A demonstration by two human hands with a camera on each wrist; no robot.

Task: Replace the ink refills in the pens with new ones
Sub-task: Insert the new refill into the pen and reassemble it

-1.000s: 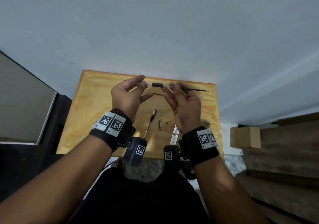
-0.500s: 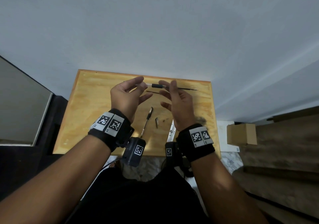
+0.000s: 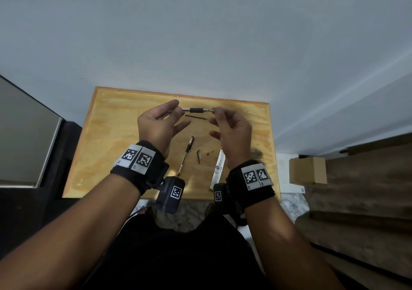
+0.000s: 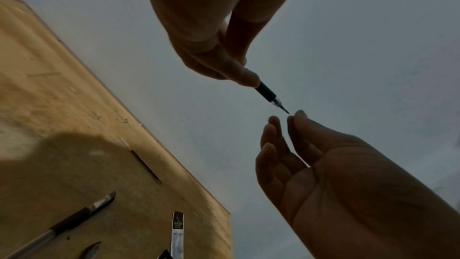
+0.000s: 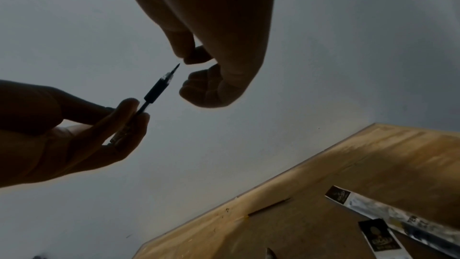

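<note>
Above the far edge of the pale plywood tabletop [image 3: 107, 138], left hand [image 3: 156, 126] pinches the slim clear-barrelled pen with black rubber grip [image 3: 197, 110] by its rear, held level, tip toward the right. Right hand [image 3: 231, 129] is just off the tip, fingers curled with thumb and forefinger nearly closed; they appear to hold nothing, though a tiny part between them can't be ruled out.

Judgement: refill looks seated, nose end being checked or tightened. Keep the left pinch steady, turn from the right hand only, stay on axis so nothing cross-threads.

On the table: thin dark refill [image 3: 196, 117] below the hands, second black-grip pen [image 3: 186, 155] nearer, small dark clip-like piece [image 3: 198, 155] beside it.

Containers: flat white refill packet with dark header [image 3: 218, 169] at the near right; contents not readable. Brown cardboard box [image 3: 307, 170] off the table, closed.
</note>
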